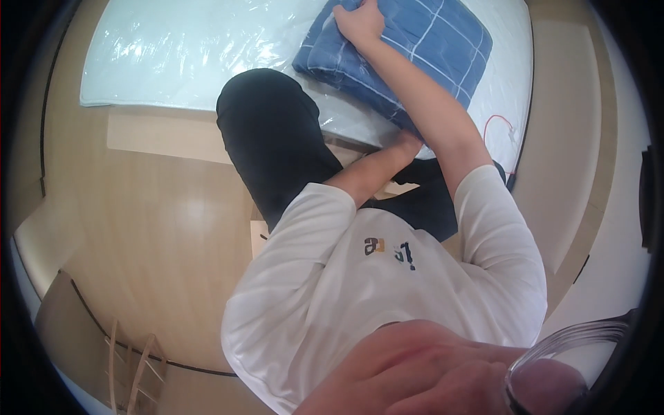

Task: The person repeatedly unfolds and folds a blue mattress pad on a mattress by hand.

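Observation:
A folded blue quilt (pixel 443 41) with thin white check lines lies on a mattress (pixel 180 48) in shiny clear plastic. My right hand (pixel 361 22) reaches across it to its upper left part. There the fingers curl and look closed on the cloth, with the thumb to the left. Low at the quilt's near edge is my left hand (pixel 411 144). Its fingers go out of sight under or behind that edge, so what they hold cannot be seen.
My dark-trousered knee (pixel 266 104) is against the mattress's near side. A red cord (pixel 494 119) lies at the right of the mattress, by a beige raised side panel (pixel 567 138). Pale wood floor (pixel 159 207) spreads left, with a wooden ladder (pixel 142 373) at lower left.

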`<state>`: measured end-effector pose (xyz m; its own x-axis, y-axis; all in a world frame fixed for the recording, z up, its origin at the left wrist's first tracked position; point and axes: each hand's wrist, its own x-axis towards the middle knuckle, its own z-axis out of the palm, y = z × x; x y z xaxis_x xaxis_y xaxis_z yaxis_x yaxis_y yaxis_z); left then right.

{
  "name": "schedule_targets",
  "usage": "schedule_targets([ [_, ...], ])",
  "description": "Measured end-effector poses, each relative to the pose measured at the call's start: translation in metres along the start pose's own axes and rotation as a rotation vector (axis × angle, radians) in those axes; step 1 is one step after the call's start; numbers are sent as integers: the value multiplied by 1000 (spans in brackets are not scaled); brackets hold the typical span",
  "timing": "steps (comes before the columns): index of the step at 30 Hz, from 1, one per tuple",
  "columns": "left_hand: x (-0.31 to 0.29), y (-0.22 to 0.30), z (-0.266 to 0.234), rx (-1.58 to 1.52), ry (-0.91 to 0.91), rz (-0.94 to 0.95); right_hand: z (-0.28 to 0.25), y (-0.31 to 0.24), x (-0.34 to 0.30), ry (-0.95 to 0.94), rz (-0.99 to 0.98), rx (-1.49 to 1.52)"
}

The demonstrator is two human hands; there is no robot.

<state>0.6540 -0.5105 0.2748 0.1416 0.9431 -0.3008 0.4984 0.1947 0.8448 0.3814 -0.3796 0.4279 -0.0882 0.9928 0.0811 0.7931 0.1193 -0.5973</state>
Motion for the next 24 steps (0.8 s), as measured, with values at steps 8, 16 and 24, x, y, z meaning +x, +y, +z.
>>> schedule_targets([
  [8, -17, -41, 23, 303, 91, 286, -81, 22, -27, -355, -366, 472],
  [16, -99, -1, -46, 1049, 236, 797, -221, 294, -44, 113, 14, 81],
  [24, -76, 67, -280, 936, 354, 980, -198, 363, -75, -245, 705, 891],
])
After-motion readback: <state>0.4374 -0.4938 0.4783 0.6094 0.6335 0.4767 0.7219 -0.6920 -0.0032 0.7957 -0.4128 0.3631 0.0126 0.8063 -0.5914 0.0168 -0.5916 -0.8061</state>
